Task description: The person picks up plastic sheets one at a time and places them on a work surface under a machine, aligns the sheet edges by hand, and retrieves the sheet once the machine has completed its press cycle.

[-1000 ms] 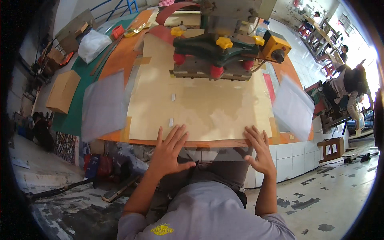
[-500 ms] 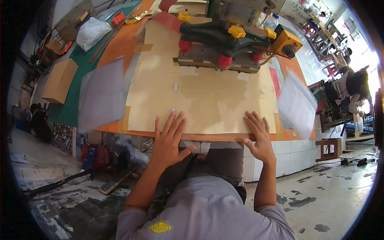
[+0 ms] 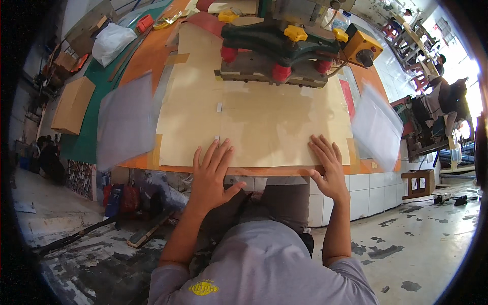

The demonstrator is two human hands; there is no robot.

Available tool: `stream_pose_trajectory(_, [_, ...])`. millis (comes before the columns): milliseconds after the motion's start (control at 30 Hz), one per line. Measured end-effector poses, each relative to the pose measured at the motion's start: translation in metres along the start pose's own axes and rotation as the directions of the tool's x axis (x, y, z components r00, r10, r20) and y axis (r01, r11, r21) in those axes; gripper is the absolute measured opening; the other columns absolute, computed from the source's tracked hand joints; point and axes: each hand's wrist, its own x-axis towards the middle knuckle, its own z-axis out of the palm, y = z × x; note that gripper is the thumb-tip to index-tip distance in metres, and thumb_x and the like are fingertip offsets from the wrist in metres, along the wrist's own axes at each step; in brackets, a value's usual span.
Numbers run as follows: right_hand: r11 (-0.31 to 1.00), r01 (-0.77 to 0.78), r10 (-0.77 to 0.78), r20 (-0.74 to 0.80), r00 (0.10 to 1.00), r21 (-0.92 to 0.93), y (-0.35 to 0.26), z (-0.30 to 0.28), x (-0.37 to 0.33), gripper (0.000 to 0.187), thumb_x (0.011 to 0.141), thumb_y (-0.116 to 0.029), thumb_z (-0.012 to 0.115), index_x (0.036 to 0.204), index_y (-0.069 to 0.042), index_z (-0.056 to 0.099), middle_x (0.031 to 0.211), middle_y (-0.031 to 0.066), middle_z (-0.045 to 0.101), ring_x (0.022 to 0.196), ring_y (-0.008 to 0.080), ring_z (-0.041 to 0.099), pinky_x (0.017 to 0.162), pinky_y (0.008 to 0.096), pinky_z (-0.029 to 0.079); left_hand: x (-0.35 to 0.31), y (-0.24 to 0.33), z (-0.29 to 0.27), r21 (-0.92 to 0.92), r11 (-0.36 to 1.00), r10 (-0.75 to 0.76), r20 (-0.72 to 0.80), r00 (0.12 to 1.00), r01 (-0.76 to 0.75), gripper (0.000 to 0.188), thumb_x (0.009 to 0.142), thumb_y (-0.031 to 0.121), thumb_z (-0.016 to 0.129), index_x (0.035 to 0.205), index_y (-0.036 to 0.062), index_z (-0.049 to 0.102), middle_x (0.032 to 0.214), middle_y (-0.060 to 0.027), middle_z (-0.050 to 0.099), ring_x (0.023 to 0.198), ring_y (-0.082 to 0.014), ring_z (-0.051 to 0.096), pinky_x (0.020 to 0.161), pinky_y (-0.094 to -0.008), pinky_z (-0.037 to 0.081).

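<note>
**Both palms flat on the tan sheet's near edge**

Your left hand (image 3: 211, 175) lies open, fingers spread, on the near edge of the large tan sheet (image 3: 254, 119), its heel over the rim of the surface (image 3: 147, 61). Your right hand (image 3: 328, 170) is also open and flat, pressing the same near edge, well apart from the left one. Neither hand grips anything.

The tan sheet lies flat on the orange surface and runs from your hands up to the green machine (image 3: 284, 48) with red and yellow knobs, whose base sits on the sheet's far part. Left of the sheet lies a translucent plastic sheet (image 3: 124, 119), overlapping its left margin; right of it lies another translucent plastic piece (image 3: 376, 127). Farther left of the sheet sits a cardboard box (image 3: 73, 104).
</note>
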Motion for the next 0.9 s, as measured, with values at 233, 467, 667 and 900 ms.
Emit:
stream_pose_trajectory(233, [1.000,-0.005,0.005,-0.009,1.000,-0.001,0.000,0.001,0.000,0.081,0.096,-0.068,0.057,0.152,-0.009,0.056,0.164,0.0094,0.049,0.157,0.0317,0.036,0.129,0.0552,0.019,-0.001,-0.007,0.002,-0.040,0.999,-0.012,-0.021,1.000,0.011,0.085,0.098,0.072,0.051,0.148,0.0034,0.057,0.162,-0.0141,0.048,0.152,-0.0376,0.039,0.123,-0.0648,0.022])
stream_pose_trajectory(467, [1.000,0.001,-0.002,-0.013,1.000,-0.024,-0.002,-0.002,0.001,0.075,0.098,-0.062,0.057,0.152,-0.010,0.056,0.163,0.0094,0.049,0.156,0.0312,0.036,0.129,0.0553,0.019,0.000,-0.009,0.009,-0.042,0.999,0.003,-0.081,0.997,-0.006,0.083,0.099,0.071,0.050,0.145,0.0029,0.060,0.160,-0.0139,0.051,0.151,-0.0371,0.042,0.119,-0.0647,0.027])
stream_pose_trajectory(667, [0.999,0.001,-0.002,-0.021,1.000,-0.043,-0.003,-0.001,0.001,0.074,0.096,-0.059,0.060,0.151,-0.009,0.057,0.163,0.0091,0.050,0.156,0.0312,0.036,0.129,0.0550,0.020,0.000,-0.009,0.010,-0.036,0.999,0.001,-0.096,0.995,-0.005,0.079,0.100,0.068,0.050,0.145,0.0031,0.060,0.159,-0.0134,0.052,0.150,-0.0368,0.043,0.118,-0.0642,0.028])
stream_pose_trajectory(900, [0.994,0.019,-0.032,-0.127,0.991,-0.104,-0.005,0.010,-0.006,0.067,0.097,-0.056,0.062,0.144,-0.009,0.063,0.158,0.0083,0.055,0.153,0.0308,0.043,0.128,0.0533,0.023,-0.010,-0.012,0.011,-0.034,0.999,-0.010,-0.096,0.995,0.006,0.076,0.102,0.065,0.049,0.147,0.0042,0.059,0.160,-0.0130,0.052,0.152,-0.0372,0.042,0.119,-0.0634,0.028])
